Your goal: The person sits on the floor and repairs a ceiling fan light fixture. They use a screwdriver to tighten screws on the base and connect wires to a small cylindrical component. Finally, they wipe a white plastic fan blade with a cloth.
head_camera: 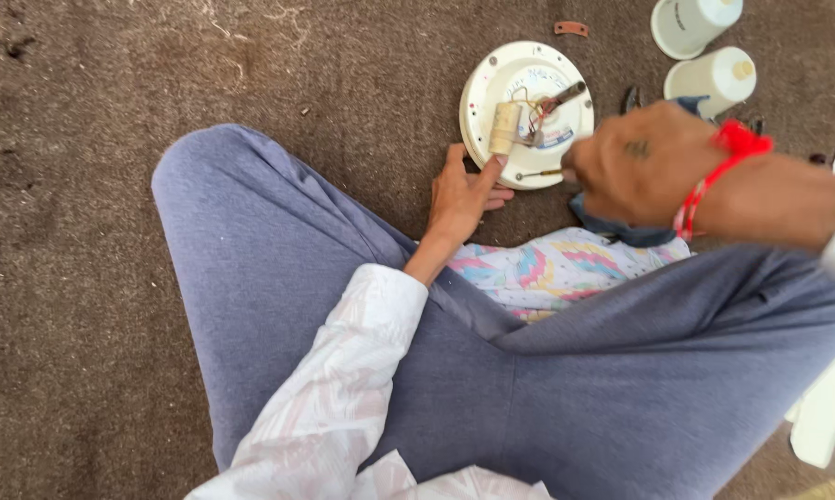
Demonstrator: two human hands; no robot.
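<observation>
Head view: I sit cross-legged on brown carpet (84,278), grey trousers filling the near frame.
Disc: a round cream disc (527,113) lies on the carpet at far centre, its wiring and a small cylinder (504,128) showing.
Left hand (462,196): I rest it released at the disc's near-left edge, one fingertip touching the cylinder.
Right hand (641,167): I clench it on a thin screwdriver (539,173), tip at the disc's near rim.
Far right: two white cups (704,51).

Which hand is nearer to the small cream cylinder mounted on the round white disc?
Left. The left hand has a fingertip touching the cream cylinder on the white disc. The right hand is off to the cylinder's right, holding a thin tool at the disc's edge.
</observation>
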